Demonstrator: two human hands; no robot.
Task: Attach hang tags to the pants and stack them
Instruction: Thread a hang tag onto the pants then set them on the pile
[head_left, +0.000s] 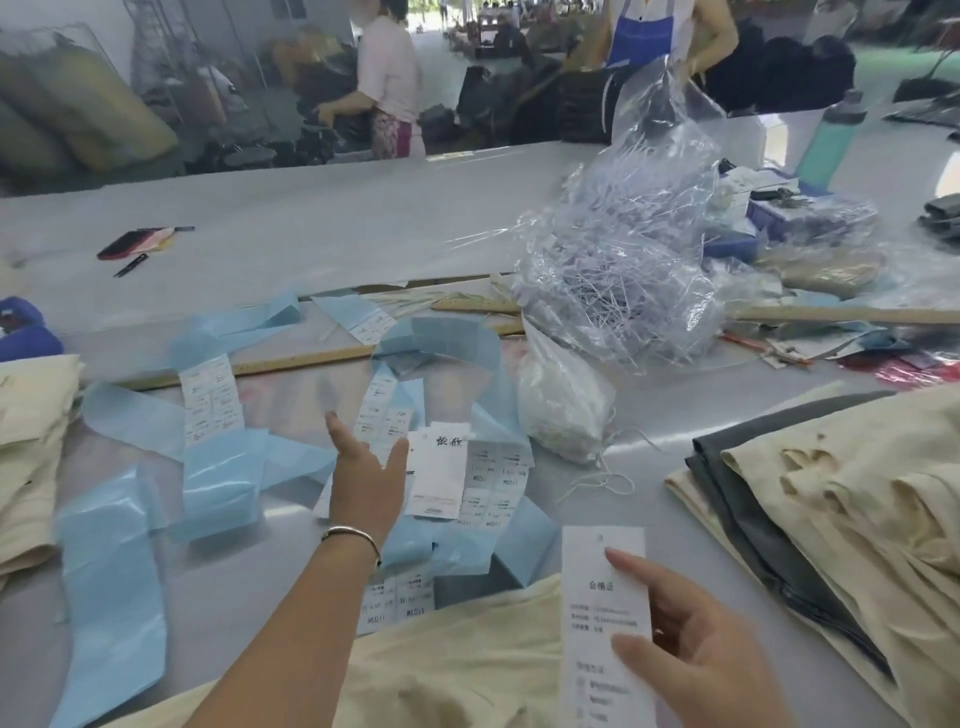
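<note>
My right hand (696, 649) holds a long white hang tag (597, 587) upright near the bottom right, fingers laid across its printed face. My left hand (363, 473) reaches forward over strips of white sticker labels (493, 475) on blue backing, fingers spread; its thumb touches the edge of a second white tag (439, 475) lying there. Cream pants (457, 660) lie spread under my arms at the near edge. A folded stack of cream and grey pants (831, 499) sits at the right. More cream pants (31, 441) lie at the left edge.
Blue label backing strips (109, 571) litter the table. A clear plastic bag of white tag strings (623, 270) stands mid-right, with a smaller white bag (561, 410) below it. Wooden rulers (841, 314), boxes and a teal bottle (831, 140) lie behind. Two people stand at the far side.
</note>
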